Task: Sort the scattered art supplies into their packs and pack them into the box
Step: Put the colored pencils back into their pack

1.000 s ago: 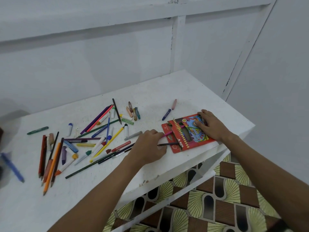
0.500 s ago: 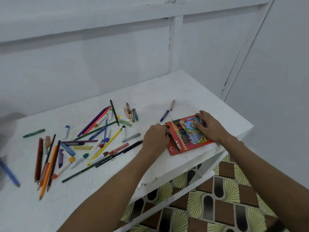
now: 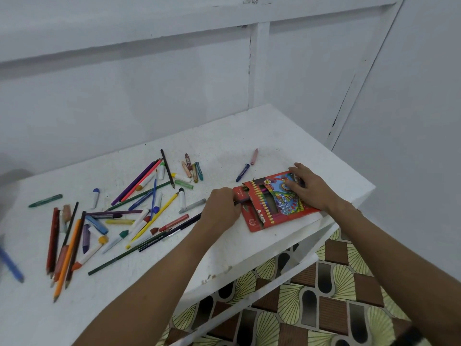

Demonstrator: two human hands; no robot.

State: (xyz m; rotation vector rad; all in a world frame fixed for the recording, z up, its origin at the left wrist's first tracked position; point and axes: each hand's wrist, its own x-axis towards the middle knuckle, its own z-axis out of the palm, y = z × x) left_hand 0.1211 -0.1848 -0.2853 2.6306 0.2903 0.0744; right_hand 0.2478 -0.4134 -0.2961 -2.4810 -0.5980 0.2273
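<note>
Surface: white painted table (image 3: 224,146), set against a pale panelled wall (image 3: 124,83); patterned brown-and-yellow floor (image 3: 324,308) shows below its front edge.
Pack: flat red cardboard coloured-pencil pack (image 3: 274,203), printed with a row of pencil tips and a blue picture, lies flat on the table near the 3 o'clock corner, its open mouth facing 9 o'clock.
Right hand: right hand (image 3: 309,188) lies on the pack's 2 o'clock end, fingers spread and only slightly bent, pressing it down to the table; it grips nothing.
Left hand: left hand (image 3: 222,208) is at the pack's mouth, fingers curled tight. A dark pencil end shows between fingertips and pack mouth; whether the fingers actually pinch it, I cannot tell.
Loose supplies: scattered coloured pencils, crayons and markers (image 3: 112,216) cover the table from 9 o'clock to centre, none in a pack.
Nearest strays: a dark blue crayon (image 3: 242,173) and a pink crayon (image 3: 254,157) lie at 12 o'clock of the pack, just apart from each other.
Far edge: a blurred blue pen (image 3: 11,265) lies at the extreme 9 o'clock edge.
</note>
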